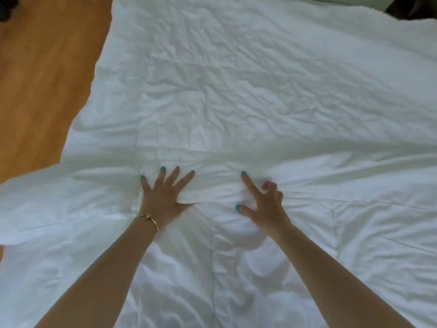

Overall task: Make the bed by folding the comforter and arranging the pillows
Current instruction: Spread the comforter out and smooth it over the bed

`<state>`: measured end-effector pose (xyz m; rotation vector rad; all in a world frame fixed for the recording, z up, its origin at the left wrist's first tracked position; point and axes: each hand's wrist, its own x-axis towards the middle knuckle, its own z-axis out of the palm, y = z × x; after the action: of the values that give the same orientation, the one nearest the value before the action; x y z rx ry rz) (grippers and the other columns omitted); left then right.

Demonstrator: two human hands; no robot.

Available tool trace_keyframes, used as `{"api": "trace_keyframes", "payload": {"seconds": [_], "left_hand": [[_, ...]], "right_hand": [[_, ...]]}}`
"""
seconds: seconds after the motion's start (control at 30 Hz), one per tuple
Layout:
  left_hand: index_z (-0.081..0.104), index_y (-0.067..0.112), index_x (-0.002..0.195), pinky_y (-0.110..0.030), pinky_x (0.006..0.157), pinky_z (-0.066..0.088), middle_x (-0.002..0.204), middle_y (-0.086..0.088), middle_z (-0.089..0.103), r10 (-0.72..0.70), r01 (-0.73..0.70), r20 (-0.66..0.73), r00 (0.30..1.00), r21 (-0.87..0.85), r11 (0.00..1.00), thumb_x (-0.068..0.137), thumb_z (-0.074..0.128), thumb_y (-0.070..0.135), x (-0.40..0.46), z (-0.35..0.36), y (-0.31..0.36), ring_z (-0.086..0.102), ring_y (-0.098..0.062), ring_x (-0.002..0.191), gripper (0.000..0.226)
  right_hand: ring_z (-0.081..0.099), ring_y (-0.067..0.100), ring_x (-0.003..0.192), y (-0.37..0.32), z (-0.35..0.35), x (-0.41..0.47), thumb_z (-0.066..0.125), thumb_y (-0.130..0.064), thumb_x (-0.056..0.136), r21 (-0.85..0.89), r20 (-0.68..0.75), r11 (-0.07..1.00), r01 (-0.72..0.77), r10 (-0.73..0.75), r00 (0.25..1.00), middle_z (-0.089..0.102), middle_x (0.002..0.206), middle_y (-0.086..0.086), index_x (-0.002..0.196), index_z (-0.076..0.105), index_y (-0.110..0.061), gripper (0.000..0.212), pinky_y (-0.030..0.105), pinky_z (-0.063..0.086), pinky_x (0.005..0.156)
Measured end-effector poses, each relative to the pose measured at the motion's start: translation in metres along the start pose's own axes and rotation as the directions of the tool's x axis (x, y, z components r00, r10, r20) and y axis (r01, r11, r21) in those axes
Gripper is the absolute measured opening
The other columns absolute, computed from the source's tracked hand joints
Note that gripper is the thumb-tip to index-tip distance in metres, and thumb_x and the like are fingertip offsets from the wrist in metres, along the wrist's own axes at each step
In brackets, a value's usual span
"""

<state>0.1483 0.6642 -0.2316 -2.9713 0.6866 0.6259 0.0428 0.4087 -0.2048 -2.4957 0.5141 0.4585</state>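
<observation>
A wrinkled white comforter (248,91) covers the whole bed and hangs over its left side. My left hand (163,197) lies flat on it near the middle, fingers spread and pressing down; a gold bracelet sits on that wrist. My right hand (264,204) is a little to the right. Its index finger and thumb are stretched out, and its other fingers are curled into the fabric, where creases fan out to the right. A puff of cloth bulges between its thumb and index finger. No pillows are in view.
A wooden floor (42,79) runs along the left side of the bed. Something dark (411,5) sits past the far right corner, and another dark shape (7,8) is at the top left.
</observation>
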Motion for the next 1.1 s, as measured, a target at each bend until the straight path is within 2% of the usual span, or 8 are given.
{"api": "trace_keyframes", "payload": {"seconds": [0.23, 0.33, 0.5, 0.67, 0.73, 0.83, 0.93, 1.1], "left_hand": [[0.026, 0.046, 0.147, -0.059, 0.112, 0.017, 0.139, 0.002, 0.045, 0.038, -0.036, 0.024, 0.999, -0.057, 0.998, 0.090, 0.046, 0.062, 0.067, -0.011, 0.004, 0.045, -0.025, 0.129, 0.062], [0.024, 0.052, 0.143, -0.039, 0.097, 0.041, 0.135, 0.008, 0.048, 0.132, -0.126, 0.072, 0.989, -0.084, 0.988, 0.083, 0.050, 0.068, 0.079, -0.043, -0.010, 0.056, -0.022, 0.116, 0.067], [0.026, 0.049, 0.135, -0.027, 0.066, 0.041, 0.126, 0.017, 0.054, 0.135, -0.142, 0.046, 0.990, 0.251, 0.958, 0.080, 0.058, 0.037, 0.070, -0.110, -0.078, 0.062, -0.015, 0.099, 0.064], [0.053, 0.014, 0.128, -0.055, 0.108, 0.029, 0.123, -0.015, 0.057, -0.051, 0.150, -0.566, 0.823, 0.130, 0.980, 0.077, 0.058, 0.000, 0.095, -0.148, -0.084, 0.050, -0.039, 0.115, 0.053], [0.047, 0.009, 0.131, -0.057, 0.107, 0.028, 0.132, -0.019, 0.048, -0.131, 0.171, -0.613, 0.779, 0.007, 0.985, 0.081, 0.058, 0.004, 0.097, -0.141, -0.058, 0.043, -0.041, 0.120, 0.051], [0.037, 0.031, 0.142, -0.061, 0.106, 0.026, 0.149, -0.013, 0.033, -0.111, 0.100, -0.329, 0.938, -0.049, 0.994, 0.093, 0.041, 0.052, 0.080, -0.085, -0.020, 0.026, -0.037, 0.136, 0.054], [-0.017, 0.062, 0.139, -0.078, 0.099, 0.001, 0.159, 0.009, -0.021, -0.217, 0.211, -0.029, 0.976, -0.128, 0.969, 0.070, 0.018, 0.094, 0.079, -0.027, -0.025, -0.022, -0.034, 0.144, 0.084], [-0.029, 0.066, 0.130, -0.080, 0.091, -0.014, 0.154, 0.016, -0.032, -0.212, 0.201, -0.059, 0.976, -0.148, 0.968, 0.054, 0.002, 0.102, 0.119, -0.014, -0.034, -0.032, -0.030, 0.141, 0.090]], "right_hand": [[0.014, 0.042, 0.134, -0.005, 0.000, 0.070, 0.068, -0.065, 0.071, -0.275, 0.274, 0.943, -0.188, 0.264, 0.925, 0.001, 0.150, 0.017, 0.135, -0.018, -0.068, 0.107, 0.051, 0.027, 0.110], [0.014, 0.044, 0.135, -0.010, -0.019, 0.073, 0.070, -0.059, 0.072, -0.199, 0.299, 0.955, -0.222, 0.275, 0.914, 0.000, 0.151, 0.015, 0.141, 0.001, -0.064, 0.098, 0.044, 0.026, 0.109], [0.029, 0.038, 0.121, -0.026, -0.049, 0.080, 0.062, -0.023, 0.092, 0.057, -0.102, 0.991, -0.124, 0.129, 0.986, 0.006, 0.150, 0.004, 0.119, 0.055, -0.033, 0.030, 0.028, 0.030, 0.088], [0.046, 0.012, 0.103, -0.062, -0.075, 0.096, 0.058, -0.005, 0.092, 0.357, -0.537, 0.923, 0.144, 0.077, 0.840, 0.017, 0.147, 0.014, 0.130, 0.045, -0.012, 0.041, -0.001, 0.035, 0.078], [0.047, 0.018, 0.106, -0.068, -0.066, 0.095, 0.064, -0.011, 0.089, 0.179, -0.555, 0.963, 0.199, -0.068, 0.829, 0.029, 0.135, 0.014, 0.119, 0.049, -0.007, 0.034, 0.013, 0.044, 0.079], [0.043, 0.032, 0.115, -0.059, -0.024, 0.086, 0.061, -0.047, 0.087, -0.179, -0.246, 0.975, 0.128, -0.171, 0.954, 0.039, 0.125, 0.013, 0.123, 0.051, -0.020, 0.046, 0.043, 0.047, 0.089], [-0.006, 0.034, 0.145, -0.043, 0.018, 0.088, 0.040, -0.073, 0.085, -0.343, -0.049, 0.939, -0.004, -0.014, 0.999, -0.004, 0.155, 0.005, 0.144, 0.007, -0.057, 0.069, 0.070, 0.013, 0.107], [-0.039, 0.032, 0.138, -0.035, 0.040, 0.111, 0.013, -0.082, 0.082, -0.371, -0.012, 0.922, -0.107, 0.111, 0.994, -0.046, 0.148, -0.007, 0.125, -0.032, -0.070, 0.064, 0.077, -0.003, 0.101]]}}
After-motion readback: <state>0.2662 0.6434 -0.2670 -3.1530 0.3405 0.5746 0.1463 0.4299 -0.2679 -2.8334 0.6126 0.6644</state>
